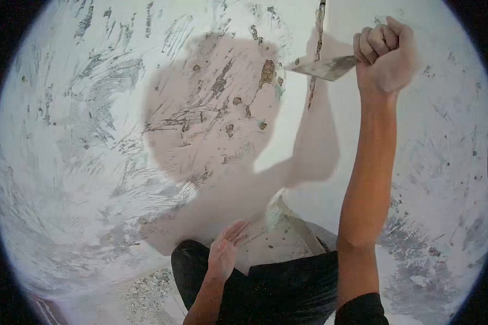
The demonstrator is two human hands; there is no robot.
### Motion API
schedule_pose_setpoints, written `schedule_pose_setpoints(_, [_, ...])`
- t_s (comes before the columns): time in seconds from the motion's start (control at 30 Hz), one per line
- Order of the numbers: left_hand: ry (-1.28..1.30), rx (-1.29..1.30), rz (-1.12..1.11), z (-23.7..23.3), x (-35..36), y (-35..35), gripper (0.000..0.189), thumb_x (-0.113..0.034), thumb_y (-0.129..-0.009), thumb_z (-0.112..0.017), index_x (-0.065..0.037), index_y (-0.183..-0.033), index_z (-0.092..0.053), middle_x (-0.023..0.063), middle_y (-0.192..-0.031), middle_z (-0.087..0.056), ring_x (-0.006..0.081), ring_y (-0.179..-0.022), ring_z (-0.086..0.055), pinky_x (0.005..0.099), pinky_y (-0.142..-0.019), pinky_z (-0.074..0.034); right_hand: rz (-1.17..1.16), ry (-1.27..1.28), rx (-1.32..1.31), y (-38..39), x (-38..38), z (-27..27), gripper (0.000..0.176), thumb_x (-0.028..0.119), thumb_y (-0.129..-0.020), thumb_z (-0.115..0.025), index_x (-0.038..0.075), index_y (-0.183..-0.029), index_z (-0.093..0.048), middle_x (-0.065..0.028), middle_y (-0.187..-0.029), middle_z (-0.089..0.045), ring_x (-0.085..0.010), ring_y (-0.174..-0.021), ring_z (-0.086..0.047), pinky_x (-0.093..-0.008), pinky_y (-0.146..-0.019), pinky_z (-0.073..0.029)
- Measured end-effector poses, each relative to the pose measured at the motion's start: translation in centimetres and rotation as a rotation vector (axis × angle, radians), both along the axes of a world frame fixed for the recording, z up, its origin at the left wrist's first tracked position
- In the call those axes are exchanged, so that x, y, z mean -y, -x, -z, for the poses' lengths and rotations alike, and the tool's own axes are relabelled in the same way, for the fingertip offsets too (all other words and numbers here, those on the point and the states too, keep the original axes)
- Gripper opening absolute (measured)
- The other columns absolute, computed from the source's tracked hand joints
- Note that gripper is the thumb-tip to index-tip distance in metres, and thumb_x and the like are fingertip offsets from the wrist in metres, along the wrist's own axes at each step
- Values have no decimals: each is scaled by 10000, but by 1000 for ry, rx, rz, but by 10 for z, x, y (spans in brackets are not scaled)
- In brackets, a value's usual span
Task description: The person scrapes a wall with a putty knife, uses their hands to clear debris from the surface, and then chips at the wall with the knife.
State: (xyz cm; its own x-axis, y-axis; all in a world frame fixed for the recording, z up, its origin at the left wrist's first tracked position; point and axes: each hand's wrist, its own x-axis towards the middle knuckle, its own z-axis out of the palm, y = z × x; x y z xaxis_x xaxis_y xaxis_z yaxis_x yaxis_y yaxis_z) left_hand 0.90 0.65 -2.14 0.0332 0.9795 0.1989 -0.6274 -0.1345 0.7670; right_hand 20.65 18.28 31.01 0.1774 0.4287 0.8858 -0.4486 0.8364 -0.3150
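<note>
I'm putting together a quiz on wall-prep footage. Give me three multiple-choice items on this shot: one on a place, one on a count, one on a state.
1. Where is the blade of the scraper?
A. Flat on the floor.
B. Against the wall, across the dark crack.
C. In a bucket.

2. How many hands grip the scraper?
A. None.
B. Two.
C. One.

3. How is the left hand?
A. Open, fingers extended.
B. Clenched in a fist.
C. Wrapped round a brush.

Answers:
1 B, the blade lies over the crack high on the wall.
2 C, only the right hand is closed round its handle.
3 A, its fingers are straight and hold nothing.
</note>
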Motion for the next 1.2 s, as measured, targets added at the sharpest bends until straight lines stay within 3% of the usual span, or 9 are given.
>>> schedule_pose_setpoints(0.07, [-34,35,1,4,2,-6,699,-470,-832,-510,9,-1323,-377,215,-1374,-369,370,-1309,-295,503,-1065,-206,767,-95,12,16,-30,13,308,113,-811,-491,112,-546,-334,37,-491,-277,-110,-398,-248,-269,-396,-219])
schedule_pose_setpoints(0.1, [-29,33,6,1,5,-9,699,-470,-832,-510,9,-1323,-377,215,-1374,-369,370,-1309,-295,503,-1065,-206,61,189,-98,22,-20,12,286,109,-809,-506,92,-567,-354,8,-499,-323,-112,-400,-272,-275,-390,-234])
schedule_pose_setpoints(0.2, [-15,-13,22,-11,8,-13,688,-478,-833,-498,-1,-1317,-389,209,-1377,-368,369,-1307,-299,497,-1064,-208,202,102,-24,21,-12,4,277,103,-803,-517,93,-574,-362,-18,-500,-347,-117,-403,-283,-283,-388,-242])
schedule_pose_setpoints(0.33, [-40,-43,19,-14,7,-14,682,-478,-835,-487,1,-1312,-392,211,-1376,-368,364,-1303,-307,496,-1061,-214,-120,-65,21,-27,-44,-8,227,122,-808,-518,95,-612,-408,-17,-501,-349,-124,-414,-328,-279,-386,-277])
schedule_pose_setpoints(0.4, [-34,-51,26,-14,10,-15,679,-474,-835,-489,0,-1311,-393,213,-1373,-371,362,-1303,-308,493,-1060,-214,130,215,-138,28,-20,9,257,138,-818,-523,107,-590,-408,19,-501,-334,-108,-401,-320,-256,-388,-282])
schedule_pose_setpoints(0.6, [-16,-49,16,-11,9,-20,691,-477,-833,-493,11,-1311,-389,217,-1373,-374,355,-1300,-316,486,-1062,-216,55,27,-3,10,-3,-4,316,96,-794,-540,110,-538,-354,22,-485,-318,-96,-405,-308,-266,-384,-281])
schedule_pose_setpoints(0.67, [-29,-31,16,-14,10,-22,676,-467,-849,-509,17,-1307,-397,201,-1371,-380,325,-1293,-336,448,-1061,-218,314,209,-21,45,-18,22,355,108,-800,-528,130,-527,-303,34,-487,-278,-82,-410,-276,-265,-384,-242])
schedule_pose_setpoints(1.13, [-56,9,25,-15,8,-20,669,-446,-868,-491,42,-1313,-377,215,-1380,-366,324,-1304,-322,448,-1060,-226,249,-45,-30,9,6,6,239,177,-870,-447,1,-726,-519,-19,-490,-356,-127,-359,-318,-280,-352,-265])
schedule_pose_setpoints(1.2, [-47,-5,28,-16,10,-20,676,-450,-865,-495,42,-1313,-377,212,-1383,-363,321,-1305,-321,450,-1058,-229,548,-131,-124,18,-19,7,213,141,-852,-477,41,-665,-454,-4,-496,-323,-116,-391,-287,-273,-364,-240])
